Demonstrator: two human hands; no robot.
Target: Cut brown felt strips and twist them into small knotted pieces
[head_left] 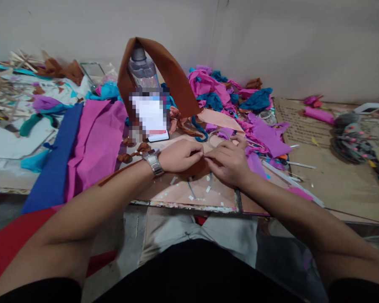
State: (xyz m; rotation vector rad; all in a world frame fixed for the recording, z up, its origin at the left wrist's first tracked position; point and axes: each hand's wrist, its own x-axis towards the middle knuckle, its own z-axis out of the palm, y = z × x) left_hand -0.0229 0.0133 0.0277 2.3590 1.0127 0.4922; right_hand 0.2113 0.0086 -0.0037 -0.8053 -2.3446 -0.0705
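My left hand (183, 155), with a metal watch (153, 162) on its wrist, is closed in a pinch above the table. Its fingertips meet those of my right hand (228, 162), also pinched. A strip of brown crepe paper (199, 171) shows just below the joined fingertips, and its other end comes out on the far side of my left forearm. The exact spot being pinched is hidden by the fingers. Beyond my right hand lies a clear ring, perhaps a tape roll (219, 136). Small twisted brown paper pieces (125, 158) lie near the watch.
A phone (159, 136) with a blurred screen leans against a plastic bottle (142, 69), over which a wide brown strip (173, 75) is draped. Crumpled pink and blue paper (211, 86) is heaped behind. Pink sheets (97, 139) and a blue sheet (55, 160) hang over the left edge.
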